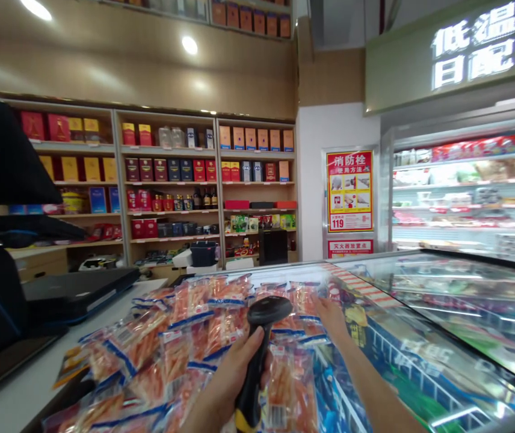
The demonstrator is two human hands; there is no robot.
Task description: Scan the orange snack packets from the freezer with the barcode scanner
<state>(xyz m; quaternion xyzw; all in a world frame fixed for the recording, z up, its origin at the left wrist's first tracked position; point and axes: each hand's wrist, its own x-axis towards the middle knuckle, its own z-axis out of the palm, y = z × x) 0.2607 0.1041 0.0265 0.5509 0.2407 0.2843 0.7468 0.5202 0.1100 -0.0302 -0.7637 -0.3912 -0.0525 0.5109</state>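
A black handheld barcode scanner (254, 361) with a yellow patch low on its grip is upright in my left hand (234, 364), which is wrapped around the handle. My right hand (329, 314) reaches forward at the far right of the pile, right beside a clear, blue-edged packet (302, 293). Its fingers are blurred, and I cannot tell whether they grip that packet. Many similar packets of orange-pink sticks (149, 337) lie heaped on the glass top around the scanner. One packet with a barcode label (278, 385) lies just right of the scanner handle.
The freezer's glass lid (402, 361) extends right, with a striped tape band (361, 282) across it. A white counter (0, 403) with a black cash-register-like device (81, 294) stands left. Behind are shelves of boxes (171, 170) and a lit refrigerated case (469, 192).
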